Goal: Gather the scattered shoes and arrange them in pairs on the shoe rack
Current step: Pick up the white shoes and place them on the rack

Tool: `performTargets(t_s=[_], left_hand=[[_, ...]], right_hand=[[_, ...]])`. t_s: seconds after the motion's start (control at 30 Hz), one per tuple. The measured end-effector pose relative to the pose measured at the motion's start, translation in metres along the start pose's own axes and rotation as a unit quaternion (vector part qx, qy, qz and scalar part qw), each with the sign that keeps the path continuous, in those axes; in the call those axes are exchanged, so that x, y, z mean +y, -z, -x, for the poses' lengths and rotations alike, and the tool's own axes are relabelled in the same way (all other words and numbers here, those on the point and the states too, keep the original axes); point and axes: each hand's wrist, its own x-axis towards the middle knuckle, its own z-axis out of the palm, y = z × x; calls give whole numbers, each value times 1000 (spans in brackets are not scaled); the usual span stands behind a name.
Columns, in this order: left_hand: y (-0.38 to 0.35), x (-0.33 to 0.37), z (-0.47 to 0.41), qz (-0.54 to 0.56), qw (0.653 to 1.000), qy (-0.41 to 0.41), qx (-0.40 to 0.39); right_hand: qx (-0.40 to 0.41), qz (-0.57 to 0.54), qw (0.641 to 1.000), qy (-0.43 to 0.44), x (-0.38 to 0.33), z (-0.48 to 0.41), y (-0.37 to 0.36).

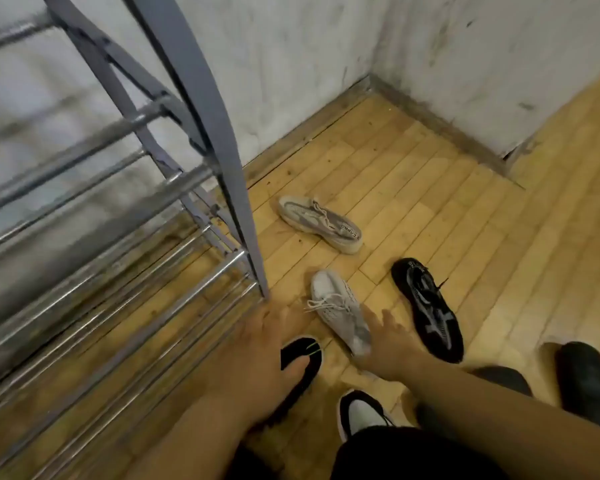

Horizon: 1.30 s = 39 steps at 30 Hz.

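The right hand (388,344) reaches out low over the wooden floor (465,216) with its fingers (387,318) spread wide and holding nothing. The near end of the white lace-up sneaker (338,306) lies just at its palm, touching or nearly so; blur hides which. That sneaker's long axis runs from near right to far left. Its heel looks to be by the hand and its toe toward the foot of the shoe rack (118,271). So the shoe lies ahead of the fingers and slightly left, and the right hand is plainly the nearer one.

The left hand (257,355) hangs open over a black low shoe (302,355), thumb across its opening. Whether it touches the shoe I cannot tell.

Other shoes are scattered about:
- A grey and white sneaker (321,223) lies farther off, near the wall. It is tipped partly onto its side, long axis far left to near right.
- A black sneaker with grey markings (426,308) lies right of the right hand, long axis running far to near.
- A black and white shoe (361,410) sits close in, between the forearms.
- A dark shoe (584,382) is at the near right edge.

The rack's chrome bars on the left carry no shoes in what shows. The likely next move is closing the right fingers around the white sneaker's near end; its probable mate is the grey and white one beyond.
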Motion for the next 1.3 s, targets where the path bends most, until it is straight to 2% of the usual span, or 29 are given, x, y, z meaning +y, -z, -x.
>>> performTargets(t_s=[0.1, 0.2, 0.3, 0.37, 0.47, 0.57, 0.67, 0.73, 0.8, 0.97, 1.17, 1.3], left_hand=[[-7, -7, -14, -8, 1000, 18, 5], [5, 10, -3, -23, 1000, 9, 8], [29, 48, 24, -37, 999, -12, 10], [50, 82, 39, -93, 995, -44, -7], [78, 137, 42, -153, 984, -89, 23], [71, 191, 47, -186, 976, -115, 23], [44, 232, 43, -320, 932, -167, 11], [27, 260, 42, -376, 901, -211, 48], [7, 284, 45, -382, 885, -255, 77], [-24, 307, 52, -399, 864, -302, 58], [-43, 309, 53, -412, 860, -300, 24], [-51, 302, 50, -423, 872, -244, -31]], right_hand=[[0, 17, 1000, 26, 0, -2, -19], [45, -38, 997, 58, 0, 6, -17], [65, -83, 994, 33, 18, 28, -7], [89, -123, 987, 58, 28, 50, 3], [152, -159, 970, 104, 43, 100, 46], [173, -211, 950, 155, 81, 157, 84], [204, -250, 927, 190, 123, 216, 107], [218, -274, 918, 184, 155, 247, 110], [214, -301, 913, 173, 187, 270, 103], [192, -332, 909, 161, 241, 297, 71], [195, -336, 908, 159, 256, 284, 44], [196, -359, 910, 69, 285, 253, 2]])
